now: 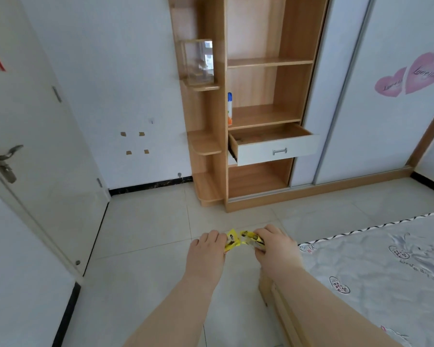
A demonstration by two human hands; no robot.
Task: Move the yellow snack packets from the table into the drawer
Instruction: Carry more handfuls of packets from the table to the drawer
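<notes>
Both my hands are held out in front of me above the tiled floor, close together. My left hand [207, 251] grips a yellow snack packet [232, 241] with dark print. My right hand [276, 249] grips another yellow snack packet [251, 237]; the two packets touch between my hands. Farther ahead, a drawer [276, 151] with a white front and a metal handle stands pulled open in the wooden shelf unit [261, 116]. Its wooden inside looks bare where I can see it. No table is in view.
A spray bottle [229, 108] stands on the shelf above the drawer. A clear box [198, 62] sits on a side shelf. A bed [386, 271] with a patterned cover fills the lower right. A white door [35, 159] stands at the left, and sliding wardrobe doors [373, 96] at the right.
</notes>
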